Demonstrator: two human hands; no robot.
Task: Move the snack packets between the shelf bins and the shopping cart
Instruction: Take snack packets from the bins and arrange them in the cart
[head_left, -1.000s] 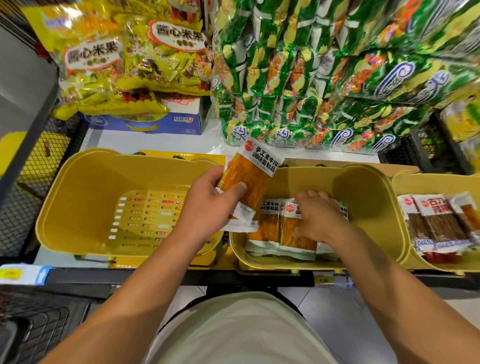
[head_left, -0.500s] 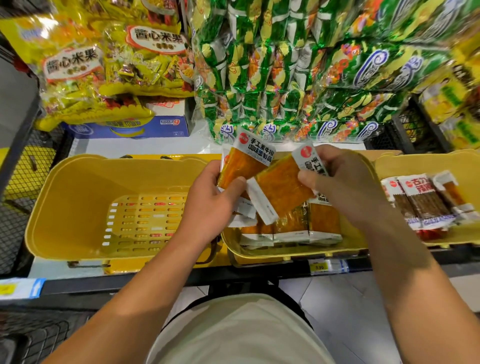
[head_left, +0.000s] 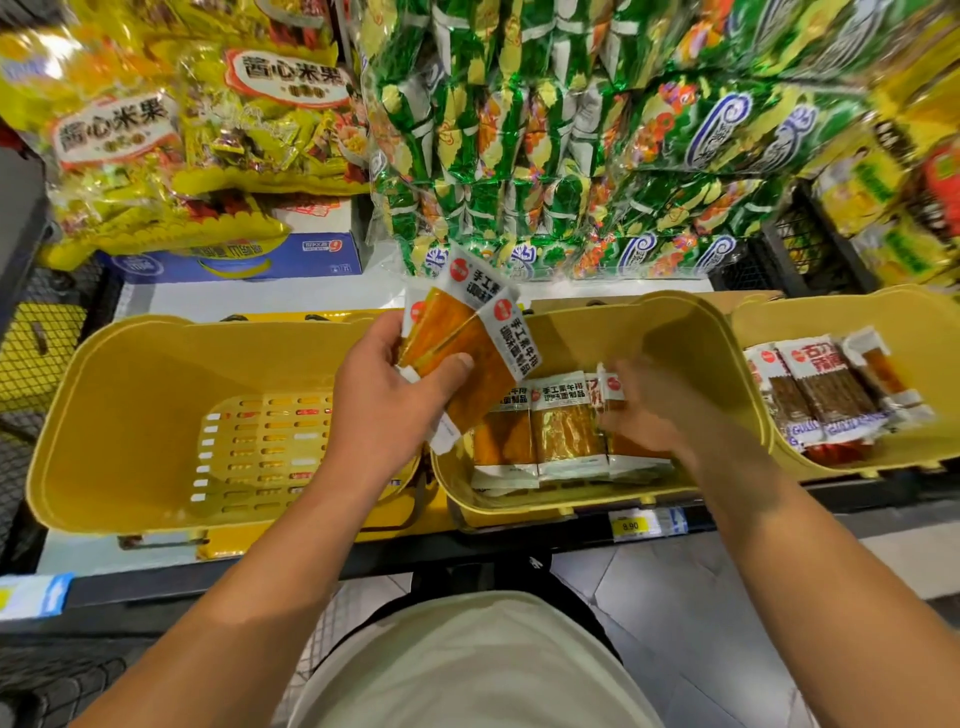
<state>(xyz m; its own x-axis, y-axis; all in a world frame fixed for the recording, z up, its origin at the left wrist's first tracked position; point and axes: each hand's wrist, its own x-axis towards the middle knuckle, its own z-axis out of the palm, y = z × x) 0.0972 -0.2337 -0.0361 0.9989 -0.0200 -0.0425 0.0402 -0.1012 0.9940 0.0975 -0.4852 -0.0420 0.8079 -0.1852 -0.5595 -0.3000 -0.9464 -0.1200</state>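
While left hand (head_left: 384, 410) grips orange packets (head_left: 467, 338), left bin (head_left: 130, 415) gapes.

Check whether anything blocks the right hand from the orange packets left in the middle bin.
Nothing visible does. The right hand is already down inside the middle bin, blurred, right on the orange packets lying there. The left hand holds its packets off to the side.

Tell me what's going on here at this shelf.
A person is gathering orange snack packets from the middle yellow bin. The left hand holds a small fan of them above the bins, while the right hand, blurred, reaches down onto the packets left in that bin. The left bin looks empty.
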